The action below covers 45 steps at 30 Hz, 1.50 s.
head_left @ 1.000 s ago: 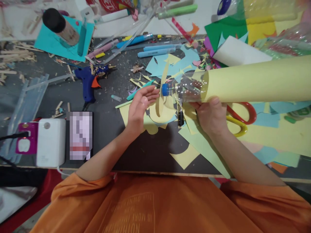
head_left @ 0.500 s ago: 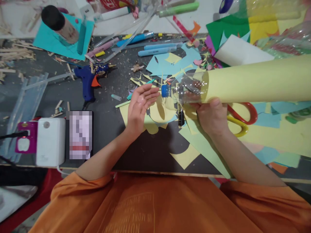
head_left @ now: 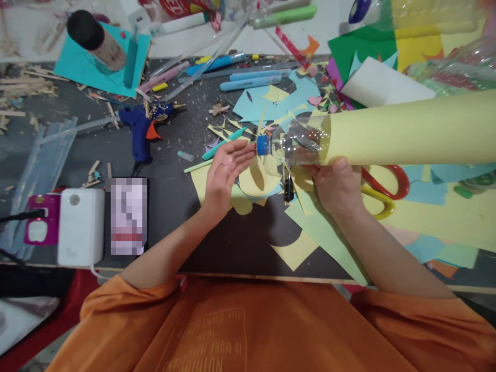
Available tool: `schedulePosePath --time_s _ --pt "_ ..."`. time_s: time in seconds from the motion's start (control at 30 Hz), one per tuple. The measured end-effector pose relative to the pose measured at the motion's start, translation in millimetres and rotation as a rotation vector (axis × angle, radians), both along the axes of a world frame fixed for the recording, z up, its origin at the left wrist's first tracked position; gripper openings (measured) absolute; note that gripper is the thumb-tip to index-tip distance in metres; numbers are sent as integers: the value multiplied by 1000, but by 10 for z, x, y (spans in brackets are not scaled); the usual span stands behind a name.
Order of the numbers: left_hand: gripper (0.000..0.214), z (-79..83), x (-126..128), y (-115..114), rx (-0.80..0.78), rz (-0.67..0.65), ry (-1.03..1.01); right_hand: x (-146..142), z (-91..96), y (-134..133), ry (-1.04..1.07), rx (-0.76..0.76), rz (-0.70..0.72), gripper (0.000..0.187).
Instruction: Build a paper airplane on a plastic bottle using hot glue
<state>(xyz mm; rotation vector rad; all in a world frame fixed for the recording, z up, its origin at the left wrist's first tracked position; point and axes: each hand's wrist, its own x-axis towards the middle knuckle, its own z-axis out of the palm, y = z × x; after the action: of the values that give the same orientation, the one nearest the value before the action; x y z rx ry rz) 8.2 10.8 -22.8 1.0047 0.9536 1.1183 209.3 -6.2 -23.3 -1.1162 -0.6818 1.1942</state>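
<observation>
A clear plastic bottle (head_left: 306,137) lies sideways in the air, its body wrapped in a tube of pale yellow paper (head_left: 411,129). My right hand (head_left: 337,186) grips it from below where the paper's edge meets the bare plastic; the thumb presses the paper and the other fingers show through the bottle. The blue cap (head_left: 264,145) points left. My left hand (head_left: 228,173) is open, palm turned up, with extended fingertips at or very near the cap. Scissors (head_left: 387,191) with red and yellow handles lie partly hidden behind my right wrist.
A blue glue gun (head_left: 135,129) lies at the left, above a phone (head_left: 127,216) and a white power bank (head_left: 81,226). Pale paper scraps (head_left: 296,250), blue markers (head_left: 251,81) and a teal pen (head_left: 225,143) litter the dark table. A black-capped bottle (head_left: 95,39) stands at the back left.
My left fingers have drawn closer together and lowered slightly beside the cap, uncovering more of the teal pen. The wrapped bottle has barely shifted in my right hand.
</observation>
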Motion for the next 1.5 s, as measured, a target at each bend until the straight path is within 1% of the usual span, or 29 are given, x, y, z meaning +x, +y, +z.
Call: schedulePosePath --time_s 0.1,0.13,0.2,0.27,0.3,0.37,0.47,0.57,0.7,0.8,0.9,1.0,1.07,1.2,1.3,1.37,1.4,1.5 --pt "46 -52 -22 16 52 -29 14 -11 17 -5 2 6 18 79" --pt "49 -66 -25 18 69 -70 20 -10 16 -4 6 3 19 80" --pt "59 -90 -23 14 89 -192 27 -5 3 -1 13 -7 18 81" --pt "68 -106 -15 -2 100 -293 40 6 -20 1 3 -5 15 76" --pt "71 -110 -10 -15 106 -322 53 12 -34 -1 -8 3 22 72" --pt "75 -114 -4 -44 102 -345 77 26 -65 -9 -27 24 50 59" --pt "79 -125 -5 -82 86 -362 40 43 -116 -29 -33 58 84 44" --pt "82 -140 -11 -94 87 -374 29 49 -144 -39 -28 83 81 43" --pt "81 -119 -14 -76 114 -336 89 53 -119 -26 -9 69 89 56" --pt "80 -82 -5 -65 149 -292 82 57 -100 -16 -3 43 88 63" --pt "80 -64 14 -79 130 -286 69 47 -111 -25 -5 36 76 59" --pt "79 -72 34 -104 102 -329 11 30 -130 -44 -17 26 79 51" --pt "80 -81 40 -113 101 -344 -8 25 -136 -56 -11 20 86 50" --pt "77 -84 33 -117 120 -306 27 30 -134 -69 -19 10 122 46" --pt "76 -69 30 -116 145 -294 34 21 -125 -67 -19 24 112 50" --pt "76 -56 30 -107 164 -238 75 8 -108 -58 -3 29 81 56" --pt "73 -51 29 -98 169 -181 88 3 -96 -52 6 28 64 58" --pt "55 -48 8 -52 158 75 91 8 -54 -30 22 20 45 55"
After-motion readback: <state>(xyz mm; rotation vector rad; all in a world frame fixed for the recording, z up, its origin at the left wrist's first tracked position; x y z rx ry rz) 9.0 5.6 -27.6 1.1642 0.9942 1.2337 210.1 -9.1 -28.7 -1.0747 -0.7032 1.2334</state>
